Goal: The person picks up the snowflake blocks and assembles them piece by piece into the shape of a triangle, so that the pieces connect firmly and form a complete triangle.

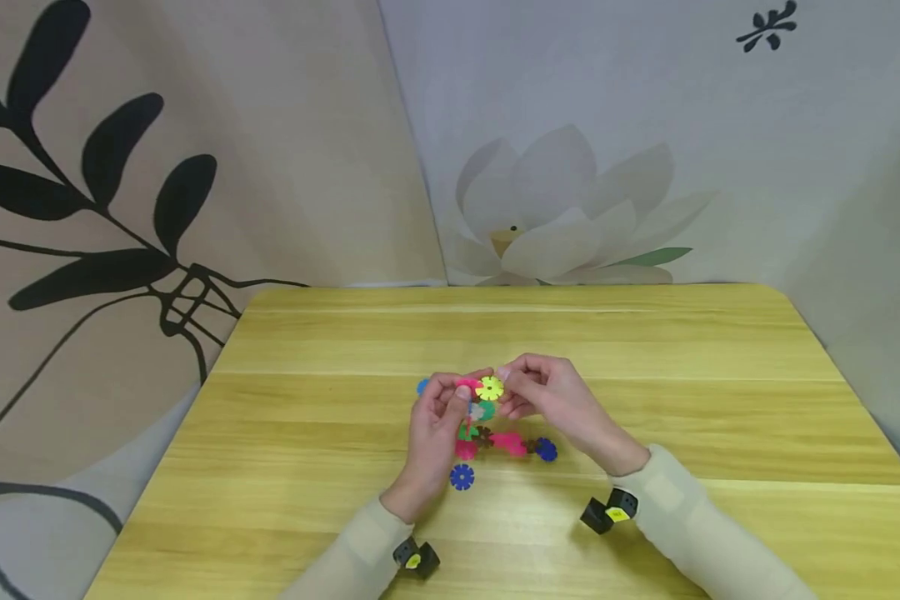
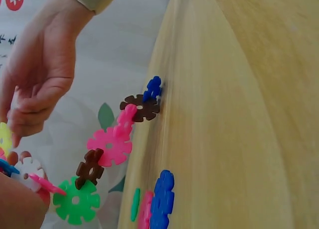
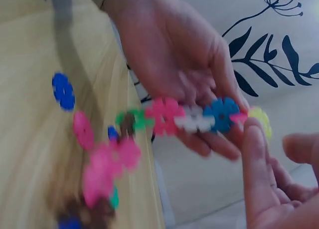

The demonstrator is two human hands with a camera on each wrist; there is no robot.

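Observation:
My left hand (image 1: pixel 431 433) holds a chain of notched snowflake-shaped plastic discs near one end, thumb and fingers on it. At that end sits a yellow disc (image 1: pixel 490 388). In the right wrist view a blue disc (image 3: pixel 221 114), a white disc (image 3: pixel 193 121) and a pink disc (image 3: pixel 165 116) line up along the left palm. From a green disc (image 2: pixel 76 200) in the left wrist view, brown and pink discs run on to a dark blue disc (image 2: pixel 153 88). My right hand (image 1: pixel 558 404) is beside the yellow disc, a fingertip against its edge, thumb apart.
Loose on the wooden table (image 1: pixel 307 500) lie a dark blue disc (image 1: pixel 462 477), a pink disc (image 3: pixel 83 130) and a green disc (image 2: pixel 135 204), close under the hands. A cloth backdrop (image 1: pixel 307 167) with a plant print stands behind the table's far edge.

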